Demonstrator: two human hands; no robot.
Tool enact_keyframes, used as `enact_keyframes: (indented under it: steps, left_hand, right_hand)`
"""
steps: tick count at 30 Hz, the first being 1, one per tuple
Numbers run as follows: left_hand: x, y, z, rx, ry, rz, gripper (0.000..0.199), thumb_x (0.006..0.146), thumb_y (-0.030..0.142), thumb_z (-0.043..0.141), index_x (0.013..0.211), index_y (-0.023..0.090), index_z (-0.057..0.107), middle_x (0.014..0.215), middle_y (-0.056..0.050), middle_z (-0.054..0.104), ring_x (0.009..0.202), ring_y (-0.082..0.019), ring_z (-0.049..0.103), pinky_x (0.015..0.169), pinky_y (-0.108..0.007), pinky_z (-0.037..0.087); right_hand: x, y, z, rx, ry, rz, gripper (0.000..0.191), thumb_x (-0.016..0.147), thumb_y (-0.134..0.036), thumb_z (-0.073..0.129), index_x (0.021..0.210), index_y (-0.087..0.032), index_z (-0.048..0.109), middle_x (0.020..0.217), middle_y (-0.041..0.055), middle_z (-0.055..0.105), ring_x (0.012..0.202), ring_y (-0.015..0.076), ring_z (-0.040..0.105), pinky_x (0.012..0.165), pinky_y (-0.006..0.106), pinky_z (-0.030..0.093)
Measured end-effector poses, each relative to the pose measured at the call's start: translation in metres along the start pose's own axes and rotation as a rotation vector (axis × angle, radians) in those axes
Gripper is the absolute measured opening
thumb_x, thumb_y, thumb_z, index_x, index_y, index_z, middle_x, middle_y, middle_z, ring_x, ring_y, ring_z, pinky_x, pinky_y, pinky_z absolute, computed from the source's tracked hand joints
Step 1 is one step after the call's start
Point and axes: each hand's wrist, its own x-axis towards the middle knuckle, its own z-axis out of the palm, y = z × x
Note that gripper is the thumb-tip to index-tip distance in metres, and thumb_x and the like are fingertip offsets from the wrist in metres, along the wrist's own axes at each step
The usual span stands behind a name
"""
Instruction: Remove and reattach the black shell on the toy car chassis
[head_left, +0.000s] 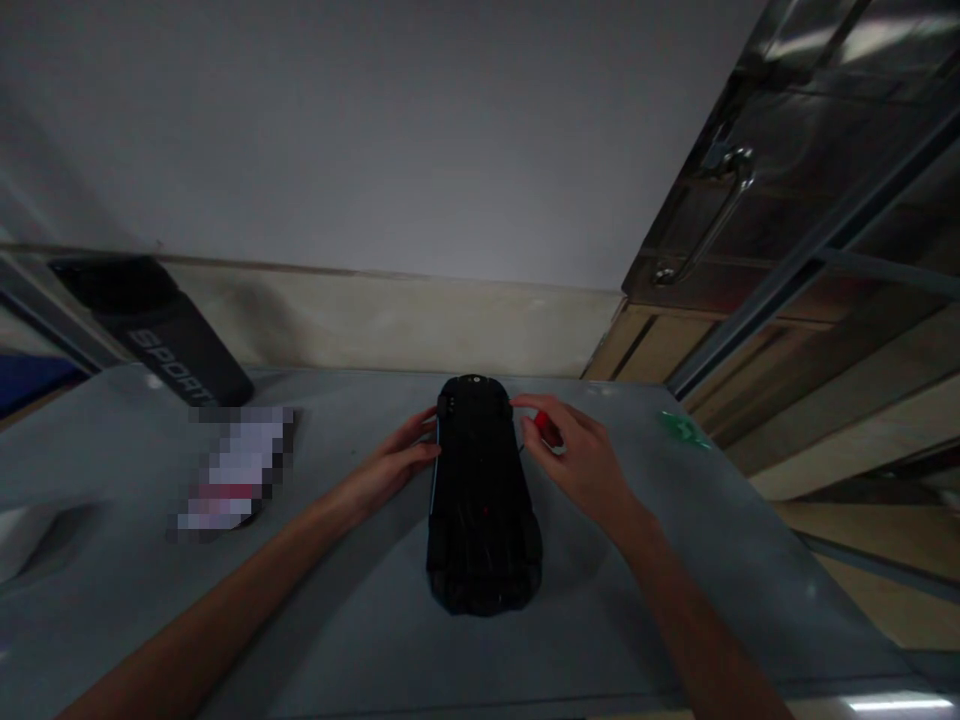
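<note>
A black toy car (480, 480) lies upside down on the grey table, its dark underside and wheels facing up. My left hand (390, 465) is at the car's left side, thumb and fingers apart, with the fingertips against its edge. On the other side, my right hand (574, 450) is closed around a small red-handled tool (548, 429) that looks like a screwdriver. A thin dark shaft seems to point from it toward the car's right edge; its tip is too dim to make out. The index fingertip of that hand is close to the car's upper right wheel.
On the grey table (337, 600), a black bottle (172, 335) marked SPORT leans at the back left, near a blurred-out flat object (240, 465). A white object (26, 535) is at the far left. A green wrapper (684, 429) lies near the right edge. Behind is a wall (420, 315).
</note>
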Motion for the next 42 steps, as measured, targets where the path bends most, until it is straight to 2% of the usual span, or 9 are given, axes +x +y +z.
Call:
enact_keyframes:
  steps: [4, 10, 14, 18, 23, 26, 31, 35, 42]
  left_hand:
    - [-0.002, 0.003, 0.001, 0.000, 0.009, -0.013, 0.074, 0.088, 0.031, 0.091, 0.158, 0.034, 0.068, 0.171, -0.008, 0.062, 0.162, -0.038, 0.052, 0.135, -0.052, 0.037]
    - [-0.002, 0.003, 0.002, -0.001, -0.008, 0.015, 0.069, 0.089, 0.031, 0.090, 0.155, 0.035, 0.071, 0.167, -0.006, 0.066, 0.161, -0.040, 0.053, 0.135, -0.053, 0.039]
    - [-0.001, 0.001, 0.001, 0.004, -0.020, 0.016, 0.069, 0.088, 0.033, 0.091, 0.155, 0.036, 0.072, 0.167, -0.007, 0.066, 0.161, -0.041, 0.053, 0.135, -0.054, 0.038]
    - [-0.001, 0.002, 0.001, 0.003, -0.008, 0.006, 0.070, 0.088, 0.031, 0.091, 0.155, 0.034, 0.071, 0.171, -0.007, 0.063, 0.164, -0.040, 0.049, 0.136, -0.053, 0.037]
    - [0.000, 0.003, 0.001, -0.008, 0.005, -0.008, 0.070, 0.088, 0.029, 0.090, 0.155, 0.032, 0.070, 0.171, -0.008, 0.062, 0.164, -0.038, 0.049, 0.137, -0.054, 0.033]
    - [0.002, 0.004, 0.002, -0.028, -0.009, -0.013, 0.070, 0.086, 0.031, 0.093, 0.153, 0.031, 0.072, 0.169, -0.009, 0.064, 0.164, -0.040, 0.049, 0.136, -0.053, 0.034]
    - [0.003, 0.006, 0.005, -0.001, -0.034, 0.001, 0.065, 0.089, 0.032, 0.091, 0.152, 0.033, 0.072, 0.173, -0.007, 0.061, 0.165, -0.039, 0.048, 0.135, -0.051, 0.036]
    - [0.004, 0.005, 0.006, 0.011, -0.007, -0.002, 0.068, 0.088, 0.033, 0.090, 0.153, 0.034, 0.071, 0.173, -0.007, 0.059, 0.164, -0.038, 0.049, 0.136, -0.053, 0.035]
    - [0.007, 0.003, 0.003, 0.027, -0.015, 0.021, 0.066, 0.088, 0.031, 0.089, 0.152, 0.033, 0.071, 0.172, -0.009, 0.059, 0.160, -0.038, 0.052, 0.134, -0.054, 0.037]
  right_hand:
    - [0.000, 0.000, 0.000, 0.003, 0.001, -0.006, 0.031, 0.106, -0.015, 0.056, 0.129, -0.025, 0.075, 0.080, -0.0011, 0.071, 0.067, 0.0169, 0.067, 0.070, 0.030, 0.056]
    - [0.000, -0.003, -0.003, 0.015, -0.037, 0.026, 0.025, 0.110, -0.023, 0.056, 0.125, -0.027, 0.077, 0.097, 0.0033, 0.081, 0.072, 0.0175, 0.071, 0.077, 0.032, 0.060]
    - [0.000, -0.001, -0.003, 0.001, -0.034, 0.067, 0.023, 0.110, -0.026, 0.059, 0.121, -0.030, 0.079, 0.089, 0.0016, 0.080, 0.069, 0.0178, 0.070, 0.075, 0.032, 0.061]
    - [0.000, -0.001, -0.001, -0.006, -0.006, 0.042, 0.023, 0.108, -0.023, 0.061, 0.120, -0.030, 0.080, 0.089, 0.0010, 0.081, 0.068, 0.0175, 0.069, 0.077, 0.032, 0.061]
    - [0.001, -0.002, -0.002, 0.005, -0.008, -0.002, 0.033, 0.105, -0.015, 0.056, 0.126, -0.029, 0.077, 0.099, 0.0026, 0.082, 0.073, 0.0181, 0.071, 0.080, 0.033, 0.062]
    - [0.001, 0.000, -0.003, 0.009, -0.013, -0.023, 0.032, 0.106, -0.015, 0.056, 0.127, -0.028, 0.076, 0.098, 0.0029, 0.080, 0.075, 0.0186, 0.072, 0.082, 0.034, 0.063]
    - [-0.002, 0.006, -0.001, -0.022, -0.017, 0.015, 0.023, 0.110, -0.024, 0.060, 0.126, -0.029, 0.076, 0.097, 0.0037, 0.079, 0.074, 0.0191, 0.070, 0.082, 0.035, 0.062]
    - [-0.003, 0.008, 0.003, 0.003, 0.014, 0.009, 0.026, 0.109, -0.023, 0.062, 0.133, -0.027, 0.071, 0.087, 0.0006, 0.071, 0.073, 0.0182, 0.068, 0.079, 0.032, 0.061]
    - [-0.004, 0.009, 0.005, 0.002, 0.030, 0.009, 0.030, 0.105, -0.020, 0.059, 0.133, -0.028, 0.068, 0.091, 0.0012, 0.071, 0.077, 0.0195, 0.069, 0.080, 0.035, 0.062]
